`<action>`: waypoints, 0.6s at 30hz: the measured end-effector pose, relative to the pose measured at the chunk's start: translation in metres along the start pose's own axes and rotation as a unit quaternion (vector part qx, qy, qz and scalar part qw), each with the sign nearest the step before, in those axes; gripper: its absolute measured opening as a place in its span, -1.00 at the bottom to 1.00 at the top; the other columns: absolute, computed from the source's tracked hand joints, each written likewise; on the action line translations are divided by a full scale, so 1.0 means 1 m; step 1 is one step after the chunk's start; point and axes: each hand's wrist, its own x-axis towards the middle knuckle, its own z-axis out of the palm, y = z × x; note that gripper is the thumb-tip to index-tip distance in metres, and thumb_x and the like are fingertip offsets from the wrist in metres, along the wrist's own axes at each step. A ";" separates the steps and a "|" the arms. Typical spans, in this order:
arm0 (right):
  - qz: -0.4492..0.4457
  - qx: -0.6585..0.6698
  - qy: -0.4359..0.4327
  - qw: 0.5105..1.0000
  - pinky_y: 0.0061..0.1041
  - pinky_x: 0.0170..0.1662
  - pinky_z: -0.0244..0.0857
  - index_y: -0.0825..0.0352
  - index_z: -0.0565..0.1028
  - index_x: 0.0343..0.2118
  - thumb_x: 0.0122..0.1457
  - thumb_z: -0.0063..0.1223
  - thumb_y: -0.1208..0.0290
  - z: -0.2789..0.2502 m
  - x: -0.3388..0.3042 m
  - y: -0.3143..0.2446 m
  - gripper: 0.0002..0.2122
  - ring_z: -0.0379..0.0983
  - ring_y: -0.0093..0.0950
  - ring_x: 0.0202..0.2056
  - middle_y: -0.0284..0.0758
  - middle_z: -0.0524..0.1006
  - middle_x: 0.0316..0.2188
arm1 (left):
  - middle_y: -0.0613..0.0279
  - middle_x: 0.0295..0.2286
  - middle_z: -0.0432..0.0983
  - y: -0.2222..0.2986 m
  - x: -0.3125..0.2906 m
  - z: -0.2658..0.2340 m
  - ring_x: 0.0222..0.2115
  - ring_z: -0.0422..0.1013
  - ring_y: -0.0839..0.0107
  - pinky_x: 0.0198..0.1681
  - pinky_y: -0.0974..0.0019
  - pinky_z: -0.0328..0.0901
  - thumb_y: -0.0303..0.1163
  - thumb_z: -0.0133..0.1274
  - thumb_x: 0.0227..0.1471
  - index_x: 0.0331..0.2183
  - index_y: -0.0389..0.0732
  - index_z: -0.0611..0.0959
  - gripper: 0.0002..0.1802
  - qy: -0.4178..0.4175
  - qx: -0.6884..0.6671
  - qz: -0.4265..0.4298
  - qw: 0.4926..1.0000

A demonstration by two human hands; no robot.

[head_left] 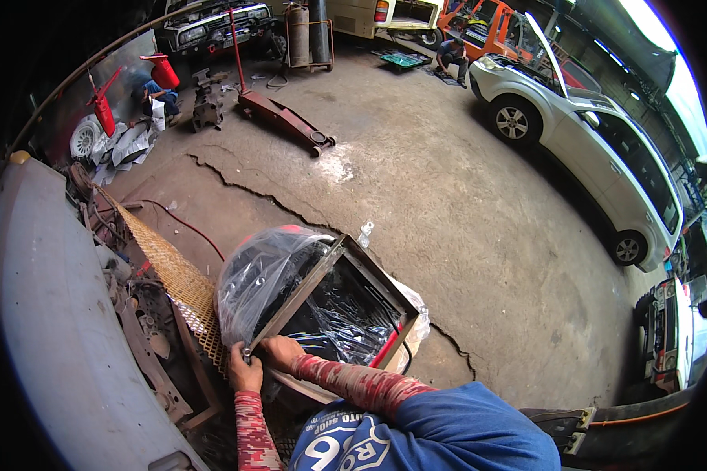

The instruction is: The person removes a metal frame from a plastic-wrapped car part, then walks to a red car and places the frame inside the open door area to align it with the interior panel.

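At the metal frame's [298, 293] corner, left fingers [236, 359] pinch a small shiny piece [247, 355]. Right fingers [270, 345] hold the frame.

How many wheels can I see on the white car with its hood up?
2: the front wheel, upper right, and the back wheel, lower down. Far-side wheels may be hidden.
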 end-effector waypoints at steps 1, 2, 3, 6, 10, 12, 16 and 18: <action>0.022 0.004 0.002 1.000 -0.15 -0.23 0.41 0.30 0.56 -0.30 0.01 0.10 0.30 -0.002 -0.001 -0.003 -0.77 0.53 -0.06 -0.28 -0.04 0.58 -0.41 | -0.08 -0.30 0.51 0.006 -0.003 -0.002 -0.27 0.47 -0.01 -0.20 0.05 0.34 -0.46 0.12 -0.12 -0.25 -0.27 0.55 -0.71 0.022 0.017 -0.021 0.999; 0.037 0.017 0.003 0.999 -0.14 -0.23 0.41 0.30 0.57 -0.31 0.01 0.10 0.29 -0.003 -0.002 -0.006 -0.77 0.53 -0.06 -0.29 -0.03 0.58 -0.42 | -0.07 -0.29 0.51 0.013 -0.007 -0.004 -0.27 0.46 -0.01 -0.21 0.05 0.34 -0.45 0.14 -0.11 -0.26 -0.26 0.55 -0.71 0.051 0.029 -0.031 0.998; 0.043 0.037 0.013 0.998 -0.14 -0.24 0.41 0.30 0.57 -0.31 0.00 0.11 0.27 -0.003 -0.003 -0.009 -0.76 0.54 -0.06 -0.29 -0.03 0.57 -0.42 | -0.05 -0.31 0.52 0.018 -0.010 -0.007 -0.29 0.47 0.00 -0.24 0.05 0.34 -0.46 0.14 -0.10 -0.28 -0.26 0.56 -0.74 0.039 0.039 -0.021 0.998; 0.067 0.041 0.015 0.997 -0.14 -0.25 0.41 0.29 0.58 -0.30 0.00 0.12 0.27 -0.002 -0.004 -0.012 -0.76 0.54 -0.06 -0.30 -0.02 0.57 -0.43 | 0.00 -0.38 0.53 0.031 -0.016 -0.016 -0.35 0.48 0.01 -0.31 0.06 0.35 -0.47 0.14 -0.07 -0.33 -0.24 0.58 -0.82 0.031 0.041 0.051 0.997; 0.074 0.041 0.015 0.996 -0.15 -0.20 0.41 0.28 0.58 -0.25 0.02 0.10 0.27 0.002 -0.005 -0.011 -0.74 0.53 -0.04 -0.26 0.00 0.57 -0.37 | -0.01 -0.46 0.58 0.039 -0.018 -0.024 -0.44 0.52 0.01 -0.38 0.06 0.38 -0.47 0.12 -0.05 -0.29 -0.18 0.65 -0.81 0.024 0.052 0.126 0.990; 0.073 0.048 0.015 0.996 -0.16 -0.18 0.40 0.27 0.58 -0.23 0.03 0.09 0.28 0.002 -0.007 -0.011 -0.74 0.53 -0.04 -0.24 0.00 0.58 -0.34 | -0.04 -0.46 0.59 0.044 -0.019 -0.027 -0.43 0.53 -0.01 -0.36 0.04 0.40 -0.44 0.11 -0.04 -0.24 -0.15 0.65 -0.76 -0.003 0.083 0.116 0.990; 0.076 0.072 0.021 0.994 -0.18 -0.16 0.40 0.26 0.59 -0.22 0.02 0.09 0.32 0.000 -0.011 -0.010 -0.74 0.53 -0.06 -0.23 -0.03 0.58 -0.32 | -0.08 -0.48 0.59 0.059 -0.026 -0.024 -0.43 0.54 -0.05 -0.35 0.00 0.40 -0.38 0.10 -0.02 -0.20 -0.11 0.65 -0.74 -0.103 0.249 -0.014 0.963; 0.077 0.083 0.019 0.993 -0.19 -0.15 0.41 0.25 0.60 -0.22 0.01 0.09 0.33 0.000 -0.011 -0.009 -0.74 0.53 -0.08 -0.23 -0.04 0.59 -0.32 | -0.08 -0.50 0.59 0.063 -0.026 -0.023 -0.44 0.54 -0.07 -0.36 -0.03 0.40 -0.36 0.10 -0.01 -0.18 -0.08 0.64 -0.72 -0.096 0.252 -0.024 0.963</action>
